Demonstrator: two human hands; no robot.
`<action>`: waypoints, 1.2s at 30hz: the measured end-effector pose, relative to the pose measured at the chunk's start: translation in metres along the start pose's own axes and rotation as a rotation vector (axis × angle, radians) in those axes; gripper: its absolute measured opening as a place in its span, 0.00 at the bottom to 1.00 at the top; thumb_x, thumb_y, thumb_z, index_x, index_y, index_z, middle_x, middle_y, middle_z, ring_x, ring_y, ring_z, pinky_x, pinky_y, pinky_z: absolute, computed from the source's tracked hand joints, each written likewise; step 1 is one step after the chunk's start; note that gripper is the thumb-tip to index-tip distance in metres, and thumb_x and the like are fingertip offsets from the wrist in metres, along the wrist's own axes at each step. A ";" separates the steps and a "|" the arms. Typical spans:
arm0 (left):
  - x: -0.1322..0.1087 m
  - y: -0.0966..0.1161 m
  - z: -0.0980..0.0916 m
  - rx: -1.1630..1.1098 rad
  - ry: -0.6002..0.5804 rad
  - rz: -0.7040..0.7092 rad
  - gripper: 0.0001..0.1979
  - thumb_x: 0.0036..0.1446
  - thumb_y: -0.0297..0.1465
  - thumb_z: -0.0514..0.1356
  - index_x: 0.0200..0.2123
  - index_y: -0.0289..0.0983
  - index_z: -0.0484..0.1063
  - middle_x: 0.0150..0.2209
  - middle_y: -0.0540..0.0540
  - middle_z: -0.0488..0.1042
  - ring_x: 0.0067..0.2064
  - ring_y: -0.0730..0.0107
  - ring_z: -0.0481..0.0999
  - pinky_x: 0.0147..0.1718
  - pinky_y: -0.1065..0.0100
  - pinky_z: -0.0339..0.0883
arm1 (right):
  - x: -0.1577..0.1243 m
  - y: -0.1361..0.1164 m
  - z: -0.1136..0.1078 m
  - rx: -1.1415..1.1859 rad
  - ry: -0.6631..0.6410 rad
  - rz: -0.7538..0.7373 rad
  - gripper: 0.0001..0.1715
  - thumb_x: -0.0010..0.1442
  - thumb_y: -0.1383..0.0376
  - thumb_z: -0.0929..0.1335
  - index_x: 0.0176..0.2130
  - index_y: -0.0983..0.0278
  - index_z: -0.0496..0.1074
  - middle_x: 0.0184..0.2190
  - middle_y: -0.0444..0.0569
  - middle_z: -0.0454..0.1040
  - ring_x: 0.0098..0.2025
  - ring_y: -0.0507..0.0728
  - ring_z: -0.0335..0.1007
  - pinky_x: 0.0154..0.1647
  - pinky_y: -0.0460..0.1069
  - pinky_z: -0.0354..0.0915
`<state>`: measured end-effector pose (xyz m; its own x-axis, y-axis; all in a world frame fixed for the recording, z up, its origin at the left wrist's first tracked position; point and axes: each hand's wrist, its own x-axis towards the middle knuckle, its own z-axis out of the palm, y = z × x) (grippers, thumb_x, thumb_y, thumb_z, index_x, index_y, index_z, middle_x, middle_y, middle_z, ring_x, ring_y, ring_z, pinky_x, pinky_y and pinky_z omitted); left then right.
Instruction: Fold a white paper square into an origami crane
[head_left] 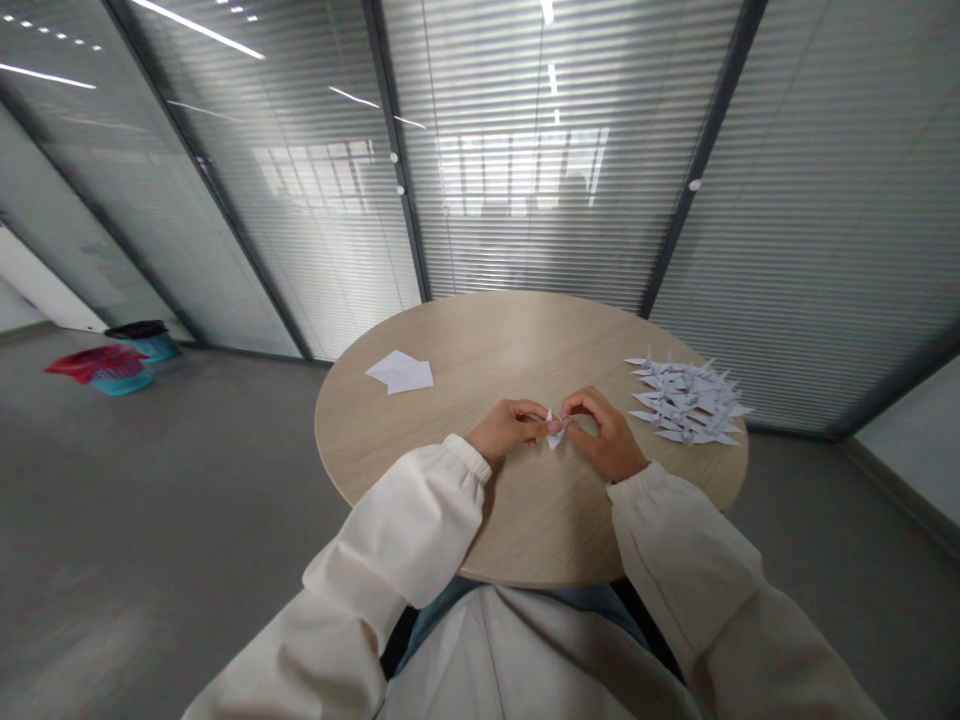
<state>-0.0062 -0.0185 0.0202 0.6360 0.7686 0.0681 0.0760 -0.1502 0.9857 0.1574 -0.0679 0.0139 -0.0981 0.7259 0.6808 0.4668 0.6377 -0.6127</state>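
Over the middle of the round table, a small piece of folded white paper is pinched between both hands. My left hand grips it from the left, thumb and fingers closed on it. From the right, my right hand holds it with the fingertips. The fingers cover much of the paper, so its exact folded shape is hard to make out. On the right side of the table lies a pile of folded paper cranes. Flat white paper sheets rest on the left side.
Glass panels with blinds rise just behind the table. On the floor at the left stand a blue bin with a red bag and another with a black bag. The table's front edge is close to my lap.
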 end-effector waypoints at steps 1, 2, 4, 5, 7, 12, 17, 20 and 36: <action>0.000 0.000 0.000 -0.003 0.009 -0.001 0.18 0.38 0.41 0.66 0.26 0.30 0.74 0.23 0.48 0.69 0.24 0.77 0.65 0.23 0.74 0.58 | 0.000 0.000 0.000 -0.005 0.002 -0.005 0.01 0.53 0.68 0.65 0.29 0.62 0.66 0.28 0.45 0.65 0.33 0.54 0.63 0.35 0.48 0.63; 0.000 0.000 0.000 -0.007 0.015 -0.002 0.18 0.38 0.41 0.66 0.26 0.30 0.75 0.22 0.48 0.70 0.24 0.77 0.64 0.23 0.74 0.58 | 0.000 0.000 0.000 -0.007 0.005 -0.007 0.01 0.53 0.67 0.65 0.29 0.62 0.66 0.29 0.45 0.65 0.33 0.54 0.64 0.36 0.48 0.63; 0.000 0.000 0.000 -0.014 0.023 -0.003 0.18 0.38 0.41 0.66 0.26 0.30 0.75 0.22 0.48 0.69 0.23 0.78 0.64 0.23 0.74 0.58 | -0.001 -0.001 0.000 -0.006 0.009 -0.009 0.01 0.53 0.66 0.66 0.31 0.62 0.67 0.30 0.46 0.66 0.34 0.54 0.64 0.36 0.49 0.64; 0.000 0.000 -0.001 -0.014 0.025 -0.002 0.18 0.38 0.41 0.66 0.26 0.30 0.75 0.21 0.48 0.69 0.23 0.78 0.64 0.22 0.74 0.58 | -0.001 -0.001 0.001 -0.010 0.008 -0.014 0.02 0.54 0.66 0.66 0.32 0.62 0.67 0.30 0.46 0.67 0.34 0.54 0.65 0.37 0.49 0.64; 0.000 -0.001 -0.001 -0.009 0.029 0.004 0.18 0.38 0.41 0.66 0.26 0.30 0.75 0.21 0.48 0.69 0.23 0.78 0.64 0.22 0.74 0.57 | -0.001 -0.002 0.001 -0.031 0.005 -0.041 0.03 0.55 0.66 0.66 0.34 0.62 0.69 0.31 0.47 0.68 0.35 0.55 0.65 0.37 0.50 0.64; 0.001 -0.001 -0.003 -0.019 0.035 0.025 0.18 0.39 0.42 0.66 0.25 0.30 0.74 0.22 0.48 0.70 0.23 0.79 0.64 0.22 0.75 0.57 | -0.001 0.001 0.000 -0.110 0.040 -0.135 0.04 0.56 0.66 0.66 0.33 0.61 0.71 0.31 0.48 0.70 0.36 0.56 0.66 0.39 0.51 0.63; 0.001 -0.001 -0.003 -0.030 0.068 0.033 0.18 0.37 0.41 0.67 0.25 0.31 0.75 0.24 0.48 0.71 0.25 0.78 0.65 0.23 0.75 0.58 | -0.001 0.004 0.001 -0.224 0.076 -0.160 0.06 0.57 0.67 0.65 0.34 0.61 0.72 0.31 0.49 0.69 0.36 0.57 0.65 0.39 0.52 0.64; 0.002 -0.002 -0.002 -0.033 0.084 0.048 0.18 0.37 0.41 0.67 0.26 0.31 0.75 0.23 0.48 0.71 0.24 0.78 0.64 0.23 0.75 0.58 | -0.002 0.005 0.002 -0.267 0.095 -0.164 0.06 0.56 0.68 0.65 0.34 0.61 0.72 0.30 0.49 0.69 0.36 0.57 0.65 0.38 0.52 0.64; 0.004 -0.009 -0.003 0.063 0.085 0.132 0.18 0.42 0.42 0.64 0.23 0.31 0.71 0.20 0.51 0.66 0.22 0.79 0.63 0.22 0.75 0.57 | -0.002 0.004 0.004 -0.299 0.082 -0.165 0.04 0.54 0.69 0.65 0.29 0.62 0.70 0.28 0.48 0.68 0.33 0.56 0.65 0.35 0.50 0.64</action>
<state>-0.0065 -0.0117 0.0118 0.5765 0.7892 0.2115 0.0462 -0.2899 0.9559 0.1560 -0.0660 0.0090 -0.1286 0.5888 0.7980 0.6883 0.6323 -0.3556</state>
